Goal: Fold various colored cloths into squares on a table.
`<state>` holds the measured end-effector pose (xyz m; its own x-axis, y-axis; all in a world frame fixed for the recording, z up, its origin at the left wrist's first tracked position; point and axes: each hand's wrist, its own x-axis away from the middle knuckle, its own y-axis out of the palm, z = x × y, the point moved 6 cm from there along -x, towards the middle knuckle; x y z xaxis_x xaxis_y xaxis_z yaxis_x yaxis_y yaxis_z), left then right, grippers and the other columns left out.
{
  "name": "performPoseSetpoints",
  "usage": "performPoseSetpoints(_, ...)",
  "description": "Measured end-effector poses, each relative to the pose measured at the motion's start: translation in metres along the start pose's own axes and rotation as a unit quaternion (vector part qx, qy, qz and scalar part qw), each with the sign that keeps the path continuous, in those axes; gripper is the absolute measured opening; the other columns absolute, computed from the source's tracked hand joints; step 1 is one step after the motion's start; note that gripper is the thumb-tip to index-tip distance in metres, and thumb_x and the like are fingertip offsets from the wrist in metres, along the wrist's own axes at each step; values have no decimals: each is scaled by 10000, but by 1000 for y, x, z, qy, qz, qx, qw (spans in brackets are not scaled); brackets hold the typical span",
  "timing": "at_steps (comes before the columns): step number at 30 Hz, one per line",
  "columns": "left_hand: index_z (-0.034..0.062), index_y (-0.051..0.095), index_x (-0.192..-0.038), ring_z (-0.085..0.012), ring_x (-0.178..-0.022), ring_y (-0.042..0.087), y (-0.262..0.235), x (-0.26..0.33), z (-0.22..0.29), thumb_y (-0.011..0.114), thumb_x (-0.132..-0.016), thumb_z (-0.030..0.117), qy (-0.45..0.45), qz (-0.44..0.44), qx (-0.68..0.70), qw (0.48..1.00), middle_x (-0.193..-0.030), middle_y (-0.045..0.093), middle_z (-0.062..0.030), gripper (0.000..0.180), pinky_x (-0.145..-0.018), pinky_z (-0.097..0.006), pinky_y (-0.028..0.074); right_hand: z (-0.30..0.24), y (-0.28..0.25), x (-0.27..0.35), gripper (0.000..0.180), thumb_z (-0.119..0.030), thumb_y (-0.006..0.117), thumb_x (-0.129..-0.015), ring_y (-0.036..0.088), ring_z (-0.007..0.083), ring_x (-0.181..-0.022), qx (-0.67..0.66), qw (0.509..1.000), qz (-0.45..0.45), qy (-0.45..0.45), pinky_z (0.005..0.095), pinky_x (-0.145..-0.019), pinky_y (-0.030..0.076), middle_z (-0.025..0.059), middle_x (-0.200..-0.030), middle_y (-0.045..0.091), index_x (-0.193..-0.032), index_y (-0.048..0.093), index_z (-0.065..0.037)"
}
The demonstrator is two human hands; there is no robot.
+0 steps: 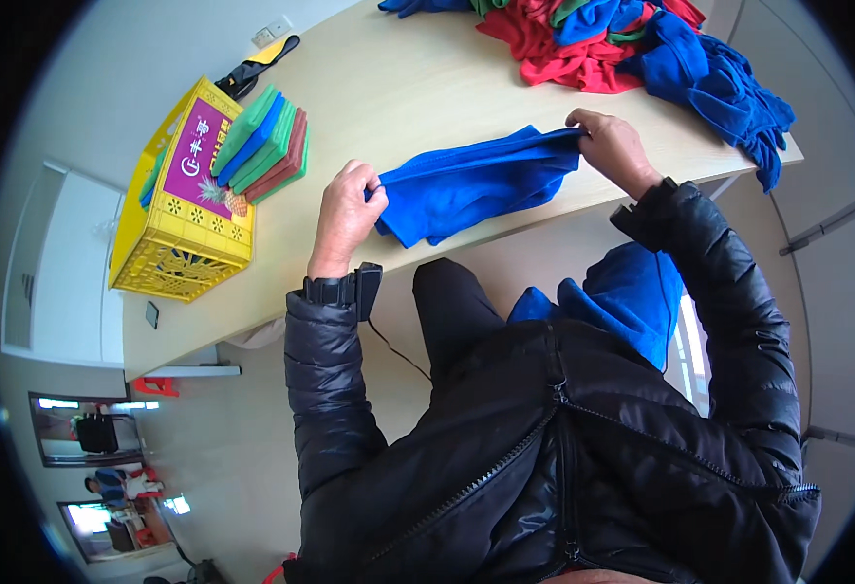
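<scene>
A blue cloth [471,185] lies stretched across the front of the light wooden table [398,88]. My left hand [345,214] pinches its left end. My right hand [614,148] grips its right end, near the table's edge. Both arms wear black puffy sleeves, with a black device strapped on the left wrist [345,289]. More blue cloth [632,292] rests on my lap, below the table edge.
A heap of red, blue and green cloths [632,44] lies at the table's far right. A yellow plastic crate [179,209] holds several folded cloths [262,146] at the left. A black and yellow tool [252,68] and a small dark object [152,314] lie on the table.
</scene>
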<state>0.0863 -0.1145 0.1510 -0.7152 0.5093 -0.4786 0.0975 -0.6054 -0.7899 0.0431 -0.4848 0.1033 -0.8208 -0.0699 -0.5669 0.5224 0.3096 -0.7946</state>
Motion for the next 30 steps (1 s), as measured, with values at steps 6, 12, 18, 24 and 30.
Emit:
performPoseSetpoints(6,4,531,-787,-322,-728,588,-14,-3,-5,657,-769,7,-2,12,-16,1000,-798,562,-138,127,-655,-398,479,-9,7,-2,325,-27,526,-854,675,124,-706,-53,994,-95,-2,280,-632,547,62,-835,697,-1134,688,-58)
performPoseSetpoints(12,-3,541,-838,-197,-715,560,-22,-8,-15,668,-800,-8,-36,-6,32,999,-806,541,-83,132,-668,-313,475,10,-11,-25,252,-37,554,-876,658,160,-643,-276,934,-101,204,305,-616,543,108,-777,675,-1090,686,-31)
performPoseSetpoints(18,-5,534,-858,-132,-729,557,-44,-14,-6,678,-826,-13,-9,5,16,1000,-824,544,-48,148,-675,-273,472,0,-45,-57,233,-48,573,-906,672,162,-655,-253,956,-53,141,306,-637,566,91,-798,691,-1099,704,-47)
performPoseSetpoints(24,14,545,-829,-190,-677,541,-103,-41,11,694,-854,29,-14,25,100,995,-758,536,-83,152,-639,-320,462,-13,-108,-112,355,17,481,-929,648,63,-638,-243,964,-72,84,185,-570,528,31,-829,696,-1176,715,-87)
performPoseSetpoints(30,18,540,-856,-126,-688,493,-158,-77,50,687,-907,66,80,81,76,991,-750,523,-46,163,-648,-289,448,-19,-182,-162,238,-40,545,-945,672,114,-742,-166,982,-72,47,253,-660,567,49,-886,698,-1113,713,-51)
